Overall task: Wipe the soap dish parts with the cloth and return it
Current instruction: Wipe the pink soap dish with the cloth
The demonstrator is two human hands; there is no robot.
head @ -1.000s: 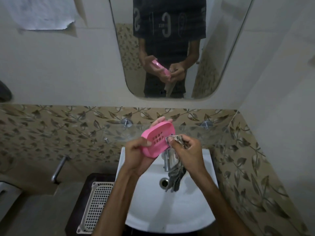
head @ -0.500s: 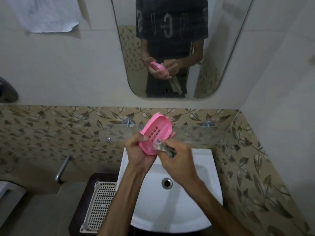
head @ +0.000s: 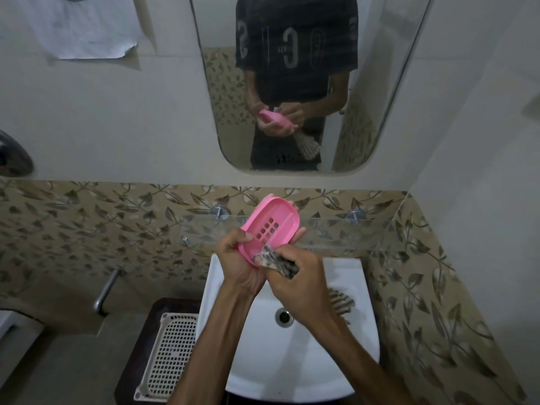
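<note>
Wiping the pink tray over the basin

Gripping the pink soap dish part (head: 270, 229) by its lower-left end, the left hand (head: 241, 264) held it tilted above the back edge of the sink (head: 295, 361). The right hand (head: 301, 285) was clenched on the cloth (head: 277, 260), pressing a wad onto the tray's near end (the tail dangled toward the sink's right side). Only one part was visible. Risk, as judged: the hold was on one end only, so a hard rub could lever the tray loose into the basin, or the cloth could snag in the drain slots.
</note>
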